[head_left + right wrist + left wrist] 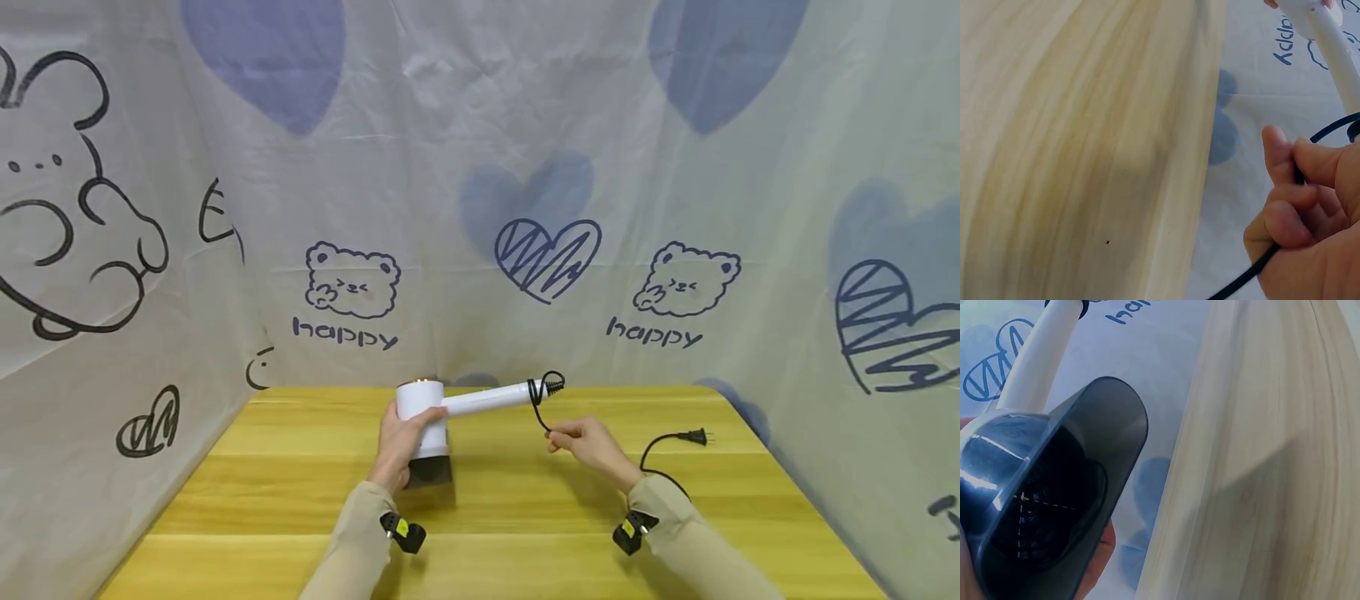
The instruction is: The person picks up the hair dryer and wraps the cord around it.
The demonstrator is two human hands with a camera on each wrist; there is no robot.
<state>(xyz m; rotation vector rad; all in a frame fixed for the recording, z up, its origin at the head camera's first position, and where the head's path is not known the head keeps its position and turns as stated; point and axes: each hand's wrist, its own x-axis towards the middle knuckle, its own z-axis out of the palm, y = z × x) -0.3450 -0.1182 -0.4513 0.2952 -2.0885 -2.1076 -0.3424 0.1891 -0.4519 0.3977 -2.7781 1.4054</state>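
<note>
A white hair dryer (422, 410) with a dark flat nozzle (430, 471) is held above the table, its handle (487, 400) pointing right. My left hand (399, 442) grips the dryer's body, thumb across the front. In the left wrist view the open mouth of the nozzle (1116, 419) faces the camera. The black cord (537, 412) is looped around the handle's end. My right hand (588, 446) pinches that cord between thumb and fingers, a short way from the handle. In the right wrist view the cord (1244, 281) runs through the curled fingers.
The cord's two-pin plug (697, 436) lies to the right of my right hand, over the yellow wooden table (510, 542). Behind the table hangs a pale cloth (450, 333) with hearts and bears drawn on it. Each wrist wears a small black camera (633, 532).
</note>
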